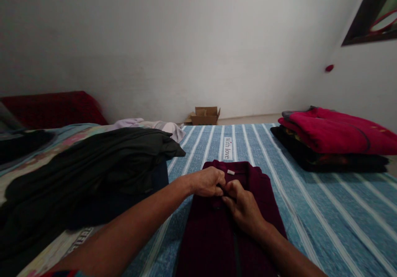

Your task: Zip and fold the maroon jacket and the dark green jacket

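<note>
Counted along left of bed (305, 211): one large rumpled dark heap (102, 157). Noted at mid-width, short of far edge: left hand (208, 182) with fingers clenched on front of one maroon garment (211, 235), folded flat and oblong. Recorded: collar toward far edge, long axis running near to far. Noted alongside: right hand (245, 208) with fingers pinching same front. Counted toward far right corner: one folded stack (338, 134), pink over black.

On the bed (305, 217), a shirt (203, 235) lies between a heap of clothes (102, 157) on the left and a stack of clothes (338, 132) by the far right corner. The heap reaches back toward the far edge. Behind that edge, beyond the shirt and slightly left, stands a box (204, 120), before the wall (198, 49).
</note>
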Tool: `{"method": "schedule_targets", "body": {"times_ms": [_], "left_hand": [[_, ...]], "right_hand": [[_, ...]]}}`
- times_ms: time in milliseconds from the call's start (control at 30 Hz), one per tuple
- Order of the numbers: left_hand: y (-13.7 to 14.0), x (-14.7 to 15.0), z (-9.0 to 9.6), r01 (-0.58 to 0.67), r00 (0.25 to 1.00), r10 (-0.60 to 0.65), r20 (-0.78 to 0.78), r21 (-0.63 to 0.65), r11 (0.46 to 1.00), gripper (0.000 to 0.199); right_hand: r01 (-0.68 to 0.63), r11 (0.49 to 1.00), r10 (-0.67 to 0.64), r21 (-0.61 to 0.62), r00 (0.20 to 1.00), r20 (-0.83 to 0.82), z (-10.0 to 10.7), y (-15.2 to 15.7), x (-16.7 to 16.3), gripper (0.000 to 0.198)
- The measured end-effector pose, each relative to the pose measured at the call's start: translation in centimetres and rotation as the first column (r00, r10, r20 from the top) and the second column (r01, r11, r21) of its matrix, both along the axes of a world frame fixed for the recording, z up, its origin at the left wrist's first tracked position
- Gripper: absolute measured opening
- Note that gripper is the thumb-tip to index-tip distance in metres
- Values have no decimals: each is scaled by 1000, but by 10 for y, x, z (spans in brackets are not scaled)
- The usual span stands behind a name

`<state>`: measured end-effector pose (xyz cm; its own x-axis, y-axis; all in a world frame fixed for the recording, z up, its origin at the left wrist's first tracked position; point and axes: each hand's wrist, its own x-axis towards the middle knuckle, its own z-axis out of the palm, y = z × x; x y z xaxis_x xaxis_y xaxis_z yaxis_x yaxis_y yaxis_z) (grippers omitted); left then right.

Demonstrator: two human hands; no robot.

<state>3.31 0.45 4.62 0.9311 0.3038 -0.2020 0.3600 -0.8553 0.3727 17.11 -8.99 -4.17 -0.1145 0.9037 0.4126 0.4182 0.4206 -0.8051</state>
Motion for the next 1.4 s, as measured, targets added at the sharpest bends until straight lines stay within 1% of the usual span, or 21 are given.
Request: {"method": "schedule_targets", "body": {"times_ms": [167,333,567,867,1000,1100,1167,1267,1400], "left_hand": [[0,1,-2,-3,1000,4,22,-39,999,12],[5,-3,-4,-44,998,47,36,-92,995,14],[9,-3,-8,-51,997,56,52,-97,994,14],[9,-4,-12,-77,992,90,86,-147,986,14],[8,-4,-10,-76,991,88,97,-121,990,15],[9,-4,-5,-80,995,83,56,-53,995,17],[10,-3,-3,-103,994,103,22,-18,995,14],[13,0,-3,-133,991,133,-13,-7,991,6],[18,-1,-5,-116,992,116,-40,-5,993,6]], "right_hand": [[0,1000,0,-3,1000,2,-1,1,1,16],[15,1000,-15,-15,1000,16,-2,2,1,16],[-9,999,9,-48,1000,1,1,1,0,17],[-17,997,17,-73,1000,3,2,0,1,16],[-17,995,18,-101,1000,12,2,0,2,16],[-22,993,26,-115,999,34,2,0,2,15],[-24,993,29,-118,999,38,1,0,2,15],[-25,993,28,-113,999,29,1,1,3,15],[-12,996,16,-87,999,37,0,3,2,15]]}}
